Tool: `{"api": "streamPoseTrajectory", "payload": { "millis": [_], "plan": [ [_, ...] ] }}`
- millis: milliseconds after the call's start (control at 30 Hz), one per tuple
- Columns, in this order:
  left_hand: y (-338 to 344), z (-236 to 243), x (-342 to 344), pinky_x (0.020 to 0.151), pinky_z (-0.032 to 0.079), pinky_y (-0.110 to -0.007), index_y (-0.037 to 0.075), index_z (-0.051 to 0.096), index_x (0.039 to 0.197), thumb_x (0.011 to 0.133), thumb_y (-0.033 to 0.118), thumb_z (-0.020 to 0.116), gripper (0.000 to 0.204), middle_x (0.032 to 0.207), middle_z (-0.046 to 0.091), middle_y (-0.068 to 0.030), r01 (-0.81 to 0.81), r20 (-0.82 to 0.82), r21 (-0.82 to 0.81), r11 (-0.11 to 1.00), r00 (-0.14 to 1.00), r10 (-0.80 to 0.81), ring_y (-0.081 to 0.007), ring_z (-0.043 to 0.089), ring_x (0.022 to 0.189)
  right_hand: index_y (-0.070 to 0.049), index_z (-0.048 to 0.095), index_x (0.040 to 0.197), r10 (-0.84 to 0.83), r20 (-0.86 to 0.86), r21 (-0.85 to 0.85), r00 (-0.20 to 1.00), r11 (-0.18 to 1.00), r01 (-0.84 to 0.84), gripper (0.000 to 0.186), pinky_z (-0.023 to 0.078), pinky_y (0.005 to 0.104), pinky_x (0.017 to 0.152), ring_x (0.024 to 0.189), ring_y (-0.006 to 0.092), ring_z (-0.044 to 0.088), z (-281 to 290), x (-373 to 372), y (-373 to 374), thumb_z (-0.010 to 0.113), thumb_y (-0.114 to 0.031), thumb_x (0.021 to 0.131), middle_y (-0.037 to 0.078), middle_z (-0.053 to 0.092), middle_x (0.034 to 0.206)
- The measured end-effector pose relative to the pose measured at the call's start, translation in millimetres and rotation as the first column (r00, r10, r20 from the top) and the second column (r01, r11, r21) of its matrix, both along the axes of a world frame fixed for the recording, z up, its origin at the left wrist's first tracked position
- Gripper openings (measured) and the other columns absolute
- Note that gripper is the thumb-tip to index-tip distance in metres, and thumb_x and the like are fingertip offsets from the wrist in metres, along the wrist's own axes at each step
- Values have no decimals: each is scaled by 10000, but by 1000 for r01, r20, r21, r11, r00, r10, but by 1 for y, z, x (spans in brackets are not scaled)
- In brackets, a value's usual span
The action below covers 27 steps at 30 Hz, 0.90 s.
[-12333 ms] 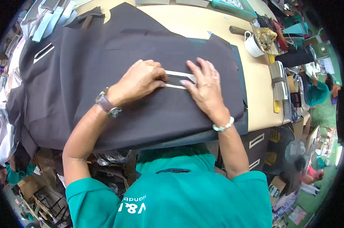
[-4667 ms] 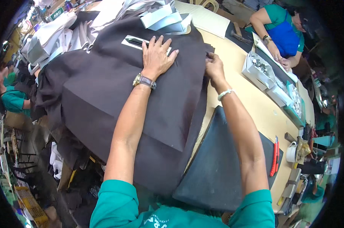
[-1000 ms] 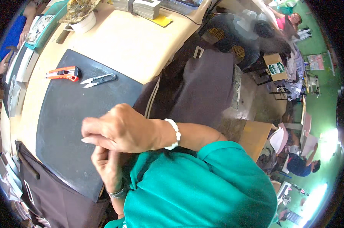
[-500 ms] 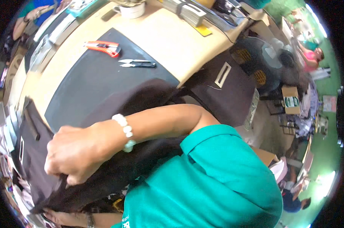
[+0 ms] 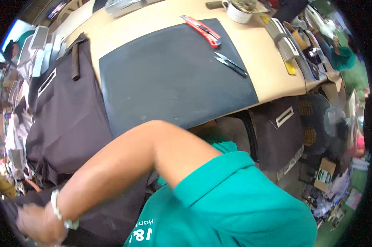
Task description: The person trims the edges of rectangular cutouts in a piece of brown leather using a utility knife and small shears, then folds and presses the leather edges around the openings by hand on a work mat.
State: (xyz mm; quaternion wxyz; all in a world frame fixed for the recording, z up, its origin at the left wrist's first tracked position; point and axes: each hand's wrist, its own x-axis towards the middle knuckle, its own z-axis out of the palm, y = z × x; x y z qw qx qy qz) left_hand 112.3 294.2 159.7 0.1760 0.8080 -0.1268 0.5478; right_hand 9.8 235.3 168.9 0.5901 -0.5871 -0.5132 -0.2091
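Note:
My right hand (image 5: 40,222), with a white bead bracelet, reaches to the lower left over dark brown fabric (image 5: 103,210); its fingers are blurred by motion, so their grip is unclear. My left hand is out of sight. A black cutting mat (image 5: 161,78) lies on the cream tabletop (image 5: 124,33), carrying an orange box cutter (image 5: 202,31) and black-handled thread snips (image 5: 231,66). Left of the mat, more brown fabric (image 5: 70,119) with a white-framed slot (image 5: 47,82) lies under a dark narrow bar (image 5: 75,61).
A white mug (image 5: 237,13) and bundled cards (image 5: 284,39) sit at the back right. Pale folded pieces (image 5: 38,53) line the left. Brown fabric with another white frame (image 5: 284,116) is beside the table's right edge. A co-worker (image 5: 342,57) is at the far right.
My right hand has moved down and leftward, and my left hand has left the view. The brown fabric that covered the mat's lower part has moved off it. The view has turned.

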Motion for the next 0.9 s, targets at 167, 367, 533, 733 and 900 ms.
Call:
{"api": "streamPoseTrajectory", "payload": {
  "millis": [167, 367, 533, 733, 900],
  "plan": [
    [-98, 7, 102, 656, 485, -340, 56, 513, 1196, 844, 132, 499, 361, 959, 602, -156, 209, 118, 252, 945, 963, -244, -234, 595, 690, 37, 510, 725, -222, -329, 256, 918, 915, 313, 162, 444, 490, 576, 677, 453, 566, -57, 47, -129, 520, 53, 564, 266, 540, 672],
    [-240, -14, 179, 577, 501, -324, 87, 521, 1191, 832, 94, 486, 361, 897, 613, -139, 418, 181, 501, 758, 806, -564, -211, 596, 609, 2, 495, 821, -838, -335, -318, 430, 531, 786, 113, 435, 429, 535, 627, 407, 579, -140, 38, -265, 590, -53, 796, 244, 557, 687],
    [-293, -106, 125, 948, 384, -429, 15, 443, 1280, 860, 295, 568, 519, 1237, 516, -190, 564, -287, 409, 717, 826, -486, -328, 507, 1106, -4, 465, 917, -964, -260, -690, 52, 223, 688, 196, 468, 484, 643, 758, 453, 581, -177, -1, -332, 597, -49, 779, 270, 600, 780],
    [-244, -181, -42, 1078, 188, -517, 52, 310, 1389, 840, 451, 546, 719, 1450, 252, -195, 793, -856, 181, 582, 419, -303, -353, 214, 1352, 46, 434, 1134, -711, -689, -405, 139, 537, 741, 406, 470, 282, 802, 898, 158, 572, -191, -37, -352, 604, 1, 768, 154, 590, 999],
    [-213, -184, -61, 1101, 124, -487, 85, 323, 1397, 794, 494, 574, 771, 1464, 234, -181, 785, -872, 228, 576, 428, -238, -340, 191, 1364, 20, 431, 1189, -227, -965, -53, 128, 650, 758, 541, 442, 275, 879, 981, 171, 552, -154, -75, -389, 628, 36, 685, 139, 539, 1117]
  ]
}}
